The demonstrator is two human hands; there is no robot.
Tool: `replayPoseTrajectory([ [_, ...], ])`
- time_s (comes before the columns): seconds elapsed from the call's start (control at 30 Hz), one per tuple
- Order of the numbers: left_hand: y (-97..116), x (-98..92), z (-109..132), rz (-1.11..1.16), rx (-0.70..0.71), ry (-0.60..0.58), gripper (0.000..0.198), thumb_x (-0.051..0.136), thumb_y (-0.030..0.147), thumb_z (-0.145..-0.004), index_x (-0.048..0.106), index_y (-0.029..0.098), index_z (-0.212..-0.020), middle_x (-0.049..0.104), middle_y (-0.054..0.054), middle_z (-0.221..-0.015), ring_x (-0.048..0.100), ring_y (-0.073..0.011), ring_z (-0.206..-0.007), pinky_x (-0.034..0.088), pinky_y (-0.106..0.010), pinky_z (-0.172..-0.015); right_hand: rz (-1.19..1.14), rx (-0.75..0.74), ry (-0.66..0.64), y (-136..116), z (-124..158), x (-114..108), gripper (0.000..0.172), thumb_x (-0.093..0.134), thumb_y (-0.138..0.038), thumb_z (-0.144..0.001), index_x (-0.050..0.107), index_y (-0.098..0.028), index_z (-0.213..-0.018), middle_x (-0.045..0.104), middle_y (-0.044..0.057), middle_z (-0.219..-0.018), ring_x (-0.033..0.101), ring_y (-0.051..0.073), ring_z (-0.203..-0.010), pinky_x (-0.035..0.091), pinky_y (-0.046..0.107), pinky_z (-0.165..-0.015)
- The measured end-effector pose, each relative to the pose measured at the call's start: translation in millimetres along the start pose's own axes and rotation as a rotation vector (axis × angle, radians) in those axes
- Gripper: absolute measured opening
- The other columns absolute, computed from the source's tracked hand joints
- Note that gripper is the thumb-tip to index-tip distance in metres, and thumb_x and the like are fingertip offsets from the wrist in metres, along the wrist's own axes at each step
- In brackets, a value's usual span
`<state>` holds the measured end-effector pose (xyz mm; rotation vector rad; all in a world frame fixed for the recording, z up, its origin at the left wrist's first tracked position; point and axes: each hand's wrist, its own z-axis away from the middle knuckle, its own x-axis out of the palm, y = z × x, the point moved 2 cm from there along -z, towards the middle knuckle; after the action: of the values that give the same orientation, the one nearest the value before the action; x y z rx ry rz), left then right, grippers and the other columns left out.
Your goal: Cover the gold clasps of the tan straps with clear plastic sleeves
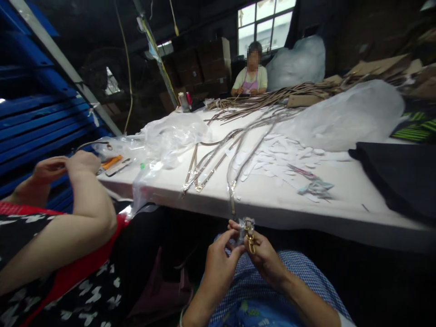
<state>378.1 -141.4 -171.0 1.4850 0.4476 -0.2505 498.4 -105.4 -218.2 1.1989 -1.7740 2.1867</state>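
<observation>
My left hand (223, 252) is closed, its thumb and fingers pinching clear plastic film (241, 230) at the end of a strap. Close beside it, my right hand (267, 259) is closed round the strap end, where a gold snap hook (251, 243) hangs over the fingers. Both hands are above my lap, just off the table's front edge. A long grey-brown strap (232, 193) runs from the hands up onto the table. Left of it lie several more straps (204, 175) with metal hooks at their near ends.
On the white table (177, 193) lie crumpled plastic bags (170, 134), white paper pieces (272, 156), small scissors-like tools (315, 187), a strap heap (272, 95) and black material (398, 177). At left, a co-worker's hands (68, 165) hold a strap. Another person (251, 79) sits across.
</observation>
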Motion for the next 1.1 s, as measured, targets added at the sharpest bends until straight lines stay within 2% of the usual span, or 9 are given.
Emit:
replayPoseTrajectory([
  [0.13, -8.2, 4.0, -0.2, 0.025, -0.031, -0.029, 0.035, 0.060, 0.028, -0.084, 0.067, 0.017, -0.116, 0.069, -0.005, -0.086, 0.056, -0.0152, -0.067, 0.047, -0.024, -0.063, 0.075, -0.044, 0.028, 1.7, -0.9, -2.7, 0.045, 0.073, -0.039, -0.080, 0.067, -0.025, -0.122, 0.054, 0.010, -0.140, 0.046, 0.032, -0.131, 0.033, 0.051, -0.110],
  [0.2, -15.0, 8.2, 1.6, 0.078, -0.060, -0.056, 0.037, 0.057, 0.031, -0.085, 0.065, 0.016, -0.118, 0.067, -0.006, -0.083, 0.056, -0.0144, -0.062, 0.047, -0.023, -0.056, 0.110, -0.042, 0.038, 3.1, 0.0, -4.8, 0.045, 0.073, -0.039, -0.080, 0.066, -0.026, -0.122, 0.054, 0.011, -0.140, 0.050, 0.033, -0.126, 0.039, 0.051, -0.105],
  [0.3, -23.9, 14.3, 2.9, 0.183, -0.105, -0.126, 0.040, 0.056, 0.036, -0.086, 0.064, 0.017, -0.120, 0.067, -0.009, -0.095, 0.057, -0.0120, -0.053, 0.046, -0.021, -0.044, 0.118, -0.017, 0.022, 7.1, 2.2, -8.6, 0.048, 0.075, -0.037, -0.077, 0.066, -0.028, -0.123, 0.051, 0.011, -0.142, 0.058, 0.034, -0.116, 0.051, 0.049, -0.091],
  [0.4, -30.8, 17.6, 0.9, 0.256, -0.147, -0.177, 0.042, 0.062, 0.039, -0.083, 0.065, 0.017, -0.119, 0.068, -0.011, -0.102, 0.058, -0.0113, -0.050, 0.047, -0.021, -0.041, 0.110, -0.018, 0.001, 11.0, 3.6, -12.2, 0.047, 0.076, -0.035, -0.077, 0.066, -0.028, -0.123, 0.054, 0.011, -0.139, 0.059, 0.033, -0.114, 0.053, 0.046, -0.086],
  [0.57, -43.2, 16.6, -2.0, 0.417, -0.224, -0.066, 0.048, 0.076, 0.044, -0.071, 0.073, 0.013, -0.108, 0.072, -0.009, -0.082, 0.064, -0.0167, -0.060, 0.054, -0.025, -0.056, 0.180, -0.087, -0.035, 11.3, 2.5, -14.8, 0.048, 0.069, -0.043, -0.083, 0.062, -0.027, -0.128, 0.059, 0.011, -0.133, 0.057, 0.030, -0.116, 0.047, 0.042, -0.095],
  [0.73, -45.1, 17.4, -1.9, 0.471, -0.233, 0.007, 0.050, 0.079, 0.046, -0.068, 0.075, 0.014, -0.105, 0.074, -0.009, -0.080, 0.065, -0.0185, -0.063, 0.055, -0.027, -0.060, 0.223, -0.022, -0.122, 5.8, 1.0, -12.2, 0.049, 0.057, -0.043, -0.092, 0.052, -0.027, -0.138, 0.065, 0.010, -0.122, 0.064, 0.018, -0.078, 0.053, 0.032, -0.070],
  [0.8, -43.1, 19.0, -3.0, 0.476, -0.221, 0.013, 0.049, 0.079, 0.046, -0.068, 0.076, 0.013, -0.104, 0.073, -0.009, -0.079, 0.065, -0.0186, -0.064, 0.054, -0.026, -0.061, 0.298, -0.042, -0.127, 1.4, 1.2, -10.8, 0.047, 0.053, -0.043, -0.094, 0.050, -0.027, -0.139, 0.066, 0.009, -0.119, 0.063, 0.017, -0.073, 0.053, 0.032, -0.069],
  [0.97, -31.5, 19.2, -6.5, 0.493, -0.173, 0.023, 0.043, 0.077, 0.041, -0.072, 0.075, 0.014, -0.105, 0.074, -0.009, -0.084, 0.066, -0.0176, -0.068, 0.054, -0.025, -0.064, 0.495, -0.144, -0.049, -7.7, 1.0, -11.7, 0.044, 0.047, -0.044, -0.097, 0.052, -0.028, -0.138, 0.060, 0.008, -0.132, 0.059, 0.025, -0.111, 0.042, 0.043, -0.102],
  [1.1, -19.4, 18.1, -6.0, 0.478, -0.169, -0.002, 0.041, 0.074, 0.041, -0.075, 0.074, 0.014, -0.106, 0.072, -0.008, -0.077, 0.065, -0.0162, -0.063, 0.052, -0.023, -0.057, 0.363, -0.068, -0.070, -4.5, -1.2, -12.3, 0.048, 0.046, -0.047, -0.096, 0.049, -0.028, -0.140, 0.054, 0.009, -0.139, 0.054, 0.028, -0.121, 0.048, 0.043, -0.097],
])
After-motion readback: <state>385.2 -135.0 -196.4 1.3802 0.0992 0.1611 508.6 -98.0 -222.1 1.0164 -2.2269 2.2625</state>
